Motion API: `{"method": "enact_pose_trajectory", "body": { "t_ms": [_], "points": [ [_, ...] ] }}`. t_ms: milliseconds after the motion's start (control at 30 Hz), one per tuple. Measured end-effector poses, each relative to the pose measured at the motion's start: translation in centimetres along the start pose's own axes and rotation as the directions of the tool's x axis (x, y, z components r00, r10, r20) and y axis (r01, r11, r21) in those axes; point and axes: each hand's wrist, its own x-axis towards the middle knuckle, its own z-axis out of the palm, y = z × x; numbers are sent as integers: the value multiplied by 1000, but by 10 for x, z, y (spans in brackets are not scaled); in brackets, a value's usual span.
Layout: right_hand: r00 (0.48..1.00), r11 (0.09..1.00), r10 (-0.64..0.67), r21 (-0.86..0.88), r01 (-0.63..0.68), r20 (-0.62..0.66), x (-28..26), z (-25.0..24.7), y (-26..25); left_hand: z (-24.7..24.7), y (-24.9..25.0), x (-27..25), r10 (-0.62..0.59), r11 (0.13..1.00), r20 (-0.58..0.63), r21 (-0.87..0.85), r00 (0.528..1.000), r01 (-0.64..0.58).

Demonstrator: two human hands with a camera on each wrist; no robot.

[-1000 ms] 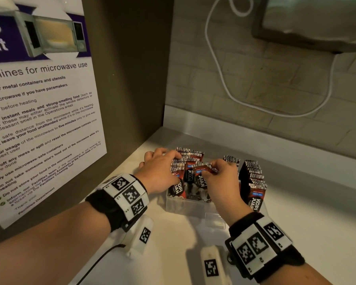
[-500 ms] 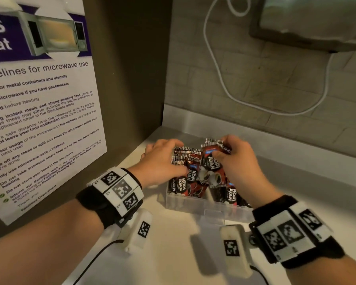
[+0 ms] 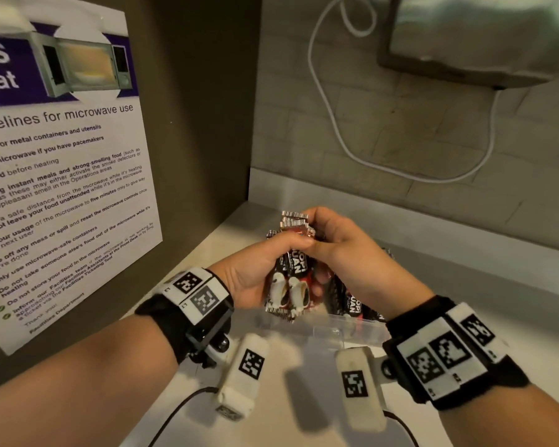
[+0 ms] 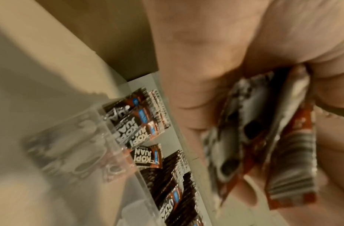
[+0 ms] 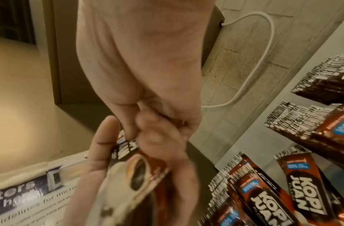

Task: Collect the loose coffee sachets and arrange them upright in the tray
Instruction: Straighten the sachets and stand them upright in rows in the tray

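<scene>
Both hands hold one bundle of red-and-black coffee sachets [image 3: 289, 285] upright above the clear plastic tray [image 3: 352, 329]. My left hand [image 3: 265, 262] grips the bundle from the left, thumb across its front. My right hand [image 3: 342, 253] closes round it from the right and top. The left wrist view shows the bundle [image 4: 254, 130] blurred in my left hand [image 4: 205, 45], with the tray's clear wall [image 4: 70, 137] and its upright sachets [image 4: 140, 133] below. In the right wrist view my right hand [image 5: 157, 137] curls over the bundle [image 5: 132, 175], beside rows of sachets [image 5: 273, 198] in the tray.
A microwave-guidelines poster [image 3: 62, 188] covers the left side wall, close to my left arm. A white cable [image 3: 336, 124] loops on the tiled back wall under a metal appliance [image 3: 481, 37]. The pale counter [image 3: 465, 285] extends right of the tray.
Both hands have come up out of the tray and closed together. The sachets they were sorting low in the tray now form one bundle held above it.
</scene>
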Motion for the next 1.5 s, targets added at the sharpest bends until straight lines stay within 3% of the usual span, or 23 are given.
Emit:
{"method": "enact_pose_trajectory", "body": {
  "t_ms": [100,167,200,300,400,500,600,800,867,933,1000,1167,1233,1300,1433,1500],
  "points": [
    [972,997,66,-15,-71,-226,8,0,17,-2,-2,0,53,993,-180,-92,982,-71],
    [878,980,132,-71,-185,-460,10,-4,32,-12,0,-2,139,966,-304,-167,943,-197],
    [841,953,186,-115,-280,-508,10,-5,39,-17,2,-4,173,946,-359,-198,917,-256],
    [833,790,429,-303,-533,-349,8,3,50,-33,7,-11,209,901,-486,-242,849,-361],
    [822,725,521,-388,-569,-232,13,12,60,-39,9,-15,179,880,-541,-286,822,-380],
    [803,744,550,-302,-597,-232,23,15,68,-40,8,-14,173,857,-566,-317,806,-407],
    [735,747,620,-80,-660,-276,28,14,69,-46,5,-15,145,861,-578,-325,803,-390],
    [704,741,655,48,-670,-275,26,12,65,-47,3,-17,18,933,-542,-293,840,-209],
    [719,740,638,-39,-672,-275,26,11,61,-47,4,-16,23,923,-542,-312,840,-226],
    [774,755,568,-196,-625,-280,25,9,56,-47,6,-16,20,921,-538,-318,843,-225],
    [830,771,470,-319,-552,-300,23,7,53,-44,8,-15,21,924,-536,-312,844,-221],
    [893,782,177,-492,-383,-414,14,-1,33,-40,8,-13,24,937,-503,-290,864,-194],
    [869,857,-8,-451,-249,-495,10,-5,19,-39,6,-13,7,948,-485,-276,874,-160],
    [854,957,-54,-270,-103,-517,10,-6,7,-38,5,-14,-8,958,-451,-260,892,-123],
    [948,999,-6,34,18,-319,10,11,-5,-26,4,-14,6,967,-313,-240,950,-86],
    [971,999,-33,-15,30,-239,14,24,0,-18,4,-14,21,974,-261,-211,965,-79]
  ]
}}
